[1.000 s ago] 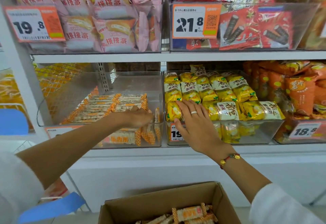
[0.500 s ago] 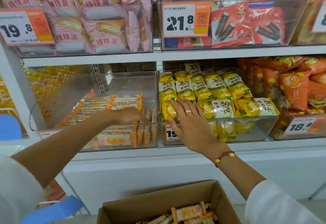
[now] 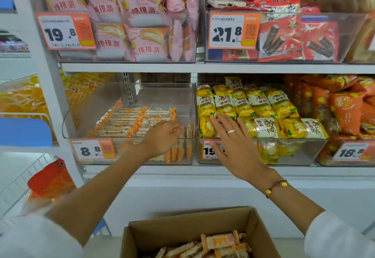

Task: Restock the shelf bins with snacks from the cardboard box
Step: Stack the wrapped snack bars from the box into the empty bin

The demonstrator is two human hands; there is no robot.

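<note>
Head view shows you the clear shelf bin (image 3: 129,115) partly filled with wrapped snack bars (image 3: 129,123), more waiting in the cardboard box (image 3: 142,235) below. Your left hand (image 3: 162,139) sits curled at the bin's front-right corner, whether pinching a bar I cannot tell; your right hand (image 3: 236,146) lies flat and spread on the neighbouring yellow packs (image 3: 253,105). These bars look light, crinkly-wrapped and likely brittle, so grip each mid-body, not by its twisted ends.

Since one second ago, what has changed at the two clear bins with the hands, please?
Very little changed. The left hand stays inside the clear bin at the orange-ended snack bars, its fingers curled at the upright bars near the front. The right hand stays flat, fingers spread, on the yellow packets. Nothing was visibly taken or let go. The cardboard box remains below.
</note>
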